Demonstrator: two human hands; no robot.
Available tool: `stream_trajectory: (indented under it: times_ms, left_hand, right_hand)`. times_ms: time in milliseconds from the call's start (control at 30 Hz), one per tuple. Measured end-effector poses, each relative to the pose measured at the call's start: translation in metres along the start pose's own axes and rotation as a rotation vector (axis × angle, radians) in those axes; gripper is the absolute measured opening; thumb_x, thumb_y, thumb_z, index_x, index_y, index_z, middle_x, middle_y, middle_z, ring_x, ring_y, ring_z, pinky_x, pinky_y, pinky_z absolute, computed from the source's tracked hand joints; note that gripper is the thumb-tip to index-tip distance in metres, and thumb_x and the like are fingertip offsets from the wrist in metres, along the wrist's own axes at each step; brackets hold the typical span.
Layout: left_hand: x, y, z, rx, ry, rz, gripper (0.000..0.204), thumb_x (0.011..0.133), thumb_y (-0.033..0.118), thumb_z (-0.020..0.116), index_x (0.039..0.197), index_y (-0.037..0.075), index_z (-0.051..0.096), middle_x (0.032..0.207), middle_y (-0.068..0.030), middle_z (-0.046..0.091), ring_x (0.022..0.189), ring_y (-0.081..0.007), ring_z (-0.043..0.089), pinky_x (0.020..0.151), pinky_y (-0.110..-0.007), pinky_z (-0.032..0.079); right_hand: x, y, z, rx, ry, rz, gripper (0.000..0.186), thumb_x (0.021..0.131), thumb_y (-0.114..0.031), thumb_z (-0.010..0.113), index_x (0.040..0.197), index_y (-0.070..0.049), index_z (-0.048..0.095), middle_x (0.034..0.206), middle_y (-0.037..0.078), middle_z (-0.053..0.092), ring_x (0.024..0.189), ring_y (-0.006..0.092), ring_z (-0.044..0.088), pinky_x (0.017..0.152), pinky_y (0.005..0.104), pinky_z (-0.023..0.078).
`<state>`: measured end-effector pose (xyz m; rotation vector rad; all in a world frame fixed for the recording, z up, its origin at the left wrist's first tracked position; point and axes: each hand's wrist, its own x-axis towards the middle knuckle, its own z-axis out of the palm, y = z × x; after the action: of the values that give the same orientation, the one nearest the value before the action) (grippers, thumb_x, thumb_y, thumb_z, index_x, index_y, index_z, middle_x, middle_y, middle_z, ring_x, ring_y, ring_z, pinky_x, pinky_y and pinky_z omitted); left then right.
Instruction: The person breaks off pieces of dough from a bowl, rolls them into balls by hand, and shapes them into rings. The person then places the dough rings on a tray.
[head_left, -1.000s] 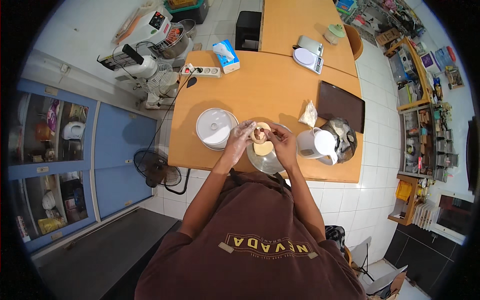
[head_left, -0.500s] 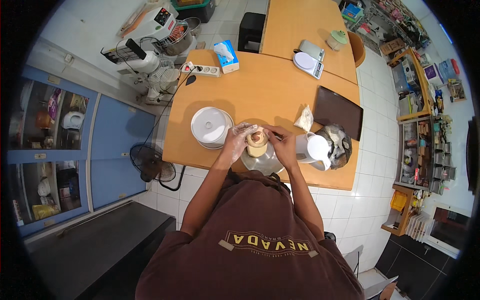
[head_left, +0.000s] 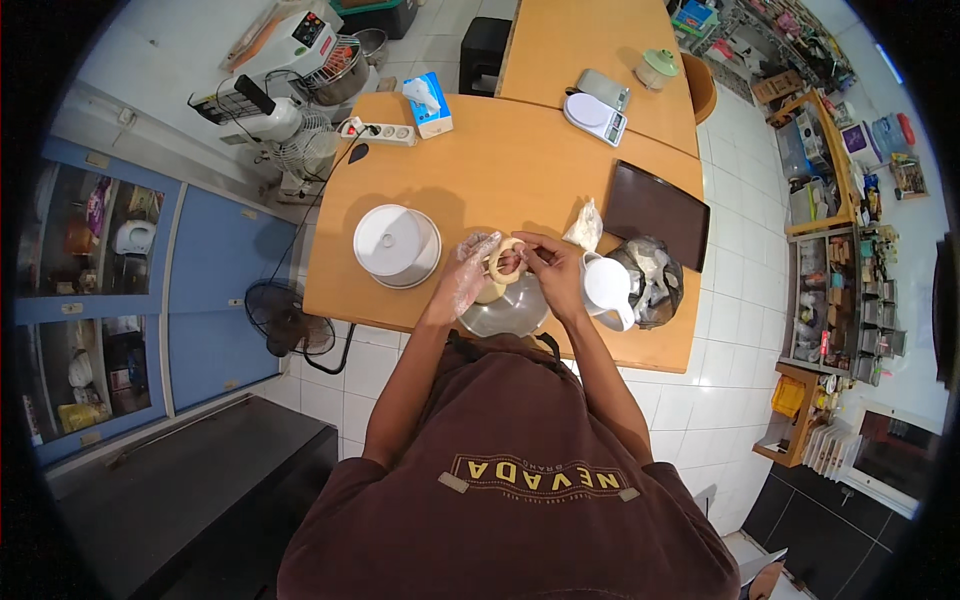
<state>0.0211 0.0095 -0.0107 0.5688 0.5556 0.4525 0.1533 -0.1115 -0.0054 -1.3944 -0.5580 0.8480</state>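
Note:
A pale ring-shaped piece of dough (head_left: 496,264) stands tilted between my two hands. My left hand (head_left: 464,280), coated in something whitish, is curled round its left side. With bent fingers my right hand (head_left: 558,276) pinches its right edge. Brownish tones show inside the ring, and I cannot tell whether they are fingers or filling. Under the hands is a metal bowl (head_left: 512,315), with a pale yellowish lump (head_left: 489,293) partly hidden at its left. A white pitcher (head_left: 607,285) stands just right of my right hand.
A lidded white tub (head_left: 388,240) stands at left. To the right are a knotted bag of white powder (head_left: 584,226), a dark plastic bag (head_left: 655,285) and a brown tray (head_left: 655,215). Farther back lie a power strip (head_left: 385,132), a tissue box (head_left: 430,110) and a kitchen scale (head_left: 597,118).
The dough between my hands has tipped up and now shows as an open ring; before, it was a cup with a brown centre. The whole view has shifted slightly.

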Motion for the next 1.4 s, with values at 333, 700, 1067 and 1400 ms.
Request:
stream_trajectory:
  times_ms: [333, 700, 1067, 1400]
  left_hand:
    - [0.007, -0.025, 0.024, 0.002, 0.052, 0.126, 0.013, 0.104, 0.012, 0.063, 0.110, 0.001, 0.062, 0.101, -0.0115, 0.069, 0.092, -0.0195, 0.072, 0.084, -0.035, 0.062]
    - [0.011, -0.034, 0.019, 0.067, -0.064, -0.012, 0.030, 0.103, 0.013, 0.064, 0.125, -0.007, 0.062, 0.113, -0.0150, 0.070, 0.105, -0.0237, 0.072, 0.093, -0.039, 0.061]
    - [0.001, -0.032, 0.021, 0.058, -0.001, -0.084, 0.023, 0.102, 0.011, 0.066, 0.119, -0.004, 0.063, 0.113, -0.0141, 0.071, 0.104, -0.0218, 0.072, 0.094, -0.036, 0.061]
    - [-0.009, -0.042, 0.015, -0.082, 0.043, 0.100, 0.019, 0.106, 0.015, 0.060, 0.116, -0.001, 0.061, 0.108, -0.0115, 0.068, 0.099, -0.0195, 0.071, 0.090, -0.035, 0.061]
  right_hand:
    - [-0.003, -0.007, -0.041, 0.146, -0.074, 0.159, 0.027, 0.100, -0.006, 0.066, 0.125, 0.004, 0.068, 0.111, 0.010, 0.074, 0.096, 0.0157, 0.071, 0.084, 0.0299, 0.060]
    - [-0.002, -0.027, -0.056, -0.027, -0.045, 0.004, 0.026, 0.098, -0.007, 0.069, 0.122, 0.001, 0.075, 0.102, 0.008, 0.077, 0.089, 0.0094, 0.067, 0.081, 0.0258, 0.053]
    - [-0.011, -0.018, -0.050, -0.155, -0.048, -0.083, 0.029, 0.096, -0.005, 0.070, 0.124, -0.003, 0.075, 0.106, 0.004, 0.076, 0.092, 0.0118, 0.065, 0.086, 0.0270, 0.051]
    - [-0.023, -0.009, -0.030, 0.186, -0.099, 0.093, 0.038, 0.094, -0.004, 0.073, 0.129, 0.007, 0.063, 0.111, 0.012, 0.074, 0.099, 0.0153, 0.070, 0.080, 0.0293, 0.060]
